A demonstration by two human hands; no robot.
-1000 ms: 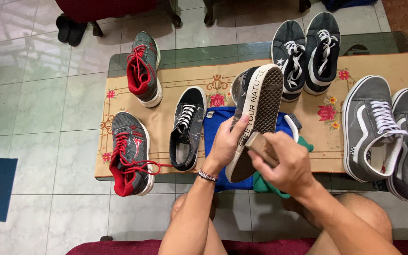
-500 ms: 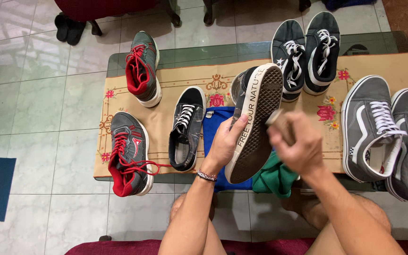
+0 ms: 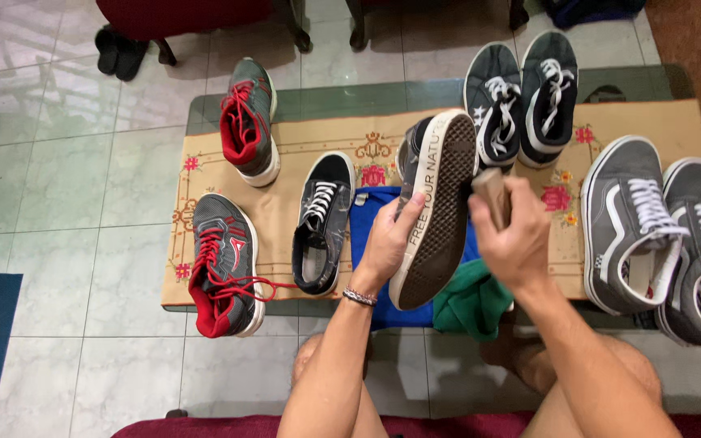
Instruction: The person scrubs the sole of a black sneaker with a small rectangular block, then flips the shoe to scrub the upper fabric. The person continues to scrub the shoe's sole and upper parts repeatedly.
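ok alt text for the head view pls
A left hand holds a shoe sole-up while the right hand presses a wooden brush beside it, over a low table lined with sneakers.

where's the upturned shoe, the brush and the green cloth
upturned shoe (image 3: pixel 440 211): head view, on its waffle sole.
brush (image 3: pixel 492 191): head view, on the wooden block above the right hand's grip.
green cloth (image 3: pixel 468 304): head view, on the folds below the shoe's heel.

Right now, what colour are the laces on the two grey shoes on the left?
Red laces on both grey shoes, seen best in the head view.
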